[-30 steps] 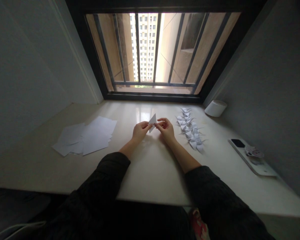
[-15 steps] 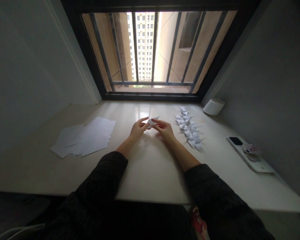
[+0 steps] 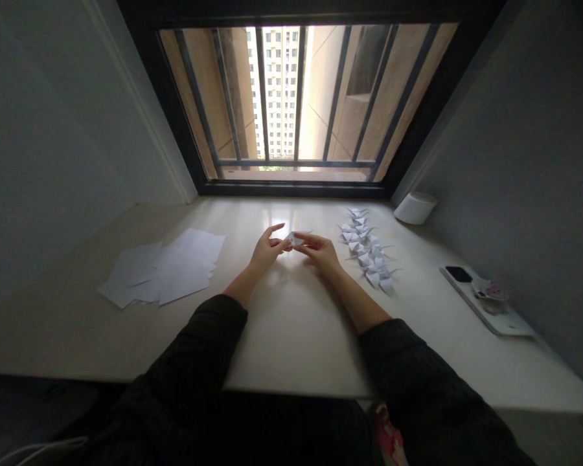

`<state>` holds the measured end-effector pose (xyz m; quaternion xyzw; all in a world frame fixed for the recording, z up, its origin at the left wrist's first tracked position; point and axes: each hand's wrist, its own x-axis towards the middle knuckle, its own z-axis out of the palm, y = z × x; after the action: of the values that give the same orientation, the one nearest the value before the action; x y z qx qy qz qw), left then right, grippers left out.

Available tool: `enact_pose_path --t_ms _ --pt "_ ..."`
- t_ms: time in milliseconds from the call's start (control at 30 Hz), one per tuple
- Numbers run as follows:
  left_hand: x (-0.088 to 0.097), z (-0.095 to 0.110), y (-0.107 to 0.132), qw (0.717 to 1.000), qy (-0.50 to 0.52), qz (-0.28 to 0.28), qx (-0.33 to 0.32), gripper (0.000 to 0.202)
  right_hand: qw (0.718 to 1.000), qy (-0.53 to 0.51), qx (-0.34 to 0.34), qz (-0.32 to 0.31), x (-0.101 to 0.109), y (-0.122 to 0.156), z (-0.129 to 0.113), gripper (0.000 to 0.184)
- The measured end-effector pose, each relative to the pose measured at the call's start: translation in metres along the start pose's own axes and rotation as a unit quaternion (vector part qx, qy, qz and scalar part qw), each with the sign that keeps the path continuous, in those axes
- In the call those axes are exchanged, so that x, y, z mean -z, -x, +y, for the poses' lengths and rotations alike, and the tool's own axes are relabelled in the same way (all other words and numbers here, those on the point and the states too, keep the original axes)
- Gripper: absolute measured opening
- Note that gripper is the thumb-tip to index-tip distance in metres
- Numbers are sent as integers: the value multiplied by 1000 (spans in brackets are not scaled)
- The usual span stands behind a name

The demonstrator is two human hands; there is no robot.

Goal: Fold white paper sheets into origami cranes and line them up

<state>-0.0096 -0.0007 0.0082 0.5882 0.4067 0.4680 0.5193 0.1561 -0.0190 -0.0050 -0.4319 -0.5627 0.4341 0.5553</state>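
Observation:
A small folded piece of white paper (image 3: 295,239) is held between my two hands above the sill, partly covered by fingers. My left hand (image 3: 268,247) pinches its left side between thumb and lower fingers, while the index finger is lifted off and points toward the window. From the right, my right hand (image 3: 319,250) grips the paper between thumb and fingertips. Several folded paper cranes (image 3: 366,249) stand close together in a row to the right of my right hand. Loose white paper sheets (image 3: 189,265) overlap one another at the left.
A white roll-shaped object (image 3: 415,208) lies by the right wall. Nearer me on the right is a phone (image 3: 486,304) with a decorated grip on its back. The pale sill (image 3: 291,349) ends ahead at a barred window (image 3: 294,189).
My left index finger has risen away from the folded paper. The paper looks flatter between the fingers now. My right hand has hardly moved.

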Motion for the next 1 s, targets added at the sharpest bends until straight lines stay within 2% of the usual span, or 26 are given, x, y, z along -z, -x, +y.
enact_pose_path --t_ms 67,167,267,467,767,900,1000 --pt "-1 1 0 1000 4 12 -6 68 1000 3 -7 15 0 0 -1 49" --pt "-1 3 0 1000 -7 18 -7 57 999 1 -5 33 -1 0 -2 48" --pt "3 3 -1 999 -30 8 30 50 1000 7 -2 30 0 0 -3 48" --pt "14 -2 -3 995 -41 -10 94 50 998 52 24 28 1 1 -1 45" --pt "12 -2 -4 996 -45 26 73 53 995 78 49 45 1 -1 6 42" --pt "12 -6 -6 997 14 -6 77 54 995 65 47 51 3 -2 7 43" --pt "14 -9 -6 996 22 -25 83 54 995 76 35 55 4 -2 8 44"
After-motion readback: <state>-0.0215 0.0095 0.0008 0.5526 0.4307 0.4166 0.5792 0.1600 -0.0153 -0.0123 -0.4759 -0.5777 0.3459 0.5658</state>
